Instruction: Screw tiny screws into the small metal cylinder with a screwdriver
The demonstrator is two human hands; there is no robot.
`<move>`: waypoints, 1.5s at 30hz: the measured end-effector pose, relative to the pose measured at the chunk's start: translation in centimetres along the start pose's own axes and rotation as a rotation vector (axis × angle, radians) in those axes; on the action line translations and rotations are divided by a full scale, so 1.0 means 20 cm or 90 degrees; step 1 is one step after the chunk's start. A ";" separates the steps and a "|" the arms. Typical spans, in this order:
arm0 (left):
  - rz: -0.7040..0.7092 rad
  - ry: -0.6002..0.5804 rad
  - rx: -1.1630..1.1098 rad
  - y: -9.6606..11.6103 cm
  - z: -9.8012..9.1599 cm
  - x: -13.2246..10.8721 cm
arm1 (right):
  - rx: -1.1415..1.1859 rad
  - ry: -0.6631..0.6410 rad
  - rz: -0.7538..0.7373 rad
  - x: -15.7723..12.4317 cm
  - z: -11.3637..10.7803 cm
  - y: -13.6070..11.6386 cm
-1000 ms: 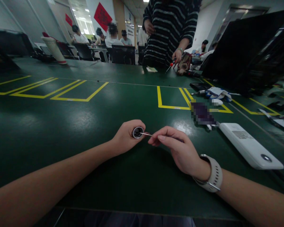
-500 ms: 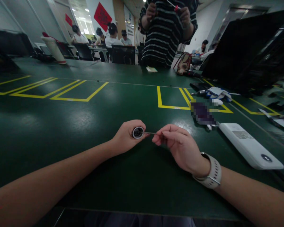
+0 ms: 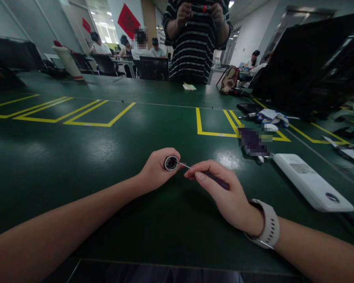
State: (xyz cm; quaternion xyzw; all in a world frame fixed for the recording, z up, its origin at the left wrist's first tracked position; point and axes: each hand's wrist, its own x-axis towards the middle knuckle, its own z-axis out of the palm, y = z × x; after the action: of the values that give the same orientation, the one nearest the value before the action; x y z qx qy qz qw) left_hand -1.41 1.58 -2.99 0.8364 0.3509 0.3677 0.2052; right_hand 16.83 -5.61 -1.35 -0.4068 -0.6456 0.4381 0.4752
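Wrapped in my left hand [image 3: 157, 169] is a dark tube with a silver rim [image 3: 171, 163], its round open end facing me. The fingers hide most of its body. My right hand [image 3: 221, 188], wearing a pale watch strap, pinches a slim screwdriver [image 3: 218, 180] with a dark purple handle and thin metal shaft. That shaft reaches left to the rim of the tube. Whether its tip is inside or only touching the edge, I cannot tell. Both hands are held above the green table [image 3: 115, 220].
A white power bank [image 3: 309, 182] lies right of my right hand, beside a blurred dark purple item [image 3: 253, 141]. Behind are a cloth [image 3: 273, 117] and a large black screen [image 3: 306, 67]. A paper cup [image 3: 67, 63] stands far left. Across the table, a person in a striped shirt [image 3: 194, 51] stands.
My right hand has turned and dropped slightly, so the purple handle now shows and the shaft slants. My left hand keeps its grip on the tube. The person opposite has shifted left.
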 end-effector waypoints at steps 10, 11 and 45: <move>0.021 -0.024 -0.020 0.00 0.00 0.00 | 0.368 -0.038 0.123 0.07 -0.03 0.07; 0.025 -0.026 -0.020 0.00 0.00 0.00 | 0.402 -0.044 0.149 0.07 -0.03 0.08; 0.011 -0.038 -0.002 0.01 0.00 0.00 | 0.441 -0.025 0.137 0.07 -0.02 0.06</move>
State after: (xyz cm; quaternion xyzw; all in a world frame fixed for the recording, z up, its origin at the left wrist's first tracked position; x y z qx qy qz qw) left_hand -1.36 1.49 -2.85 0.8498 0.3367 0.3448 0.2133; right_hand 17.14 -3.89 -2.02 -0.2786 -0.4212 0.6860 0.5238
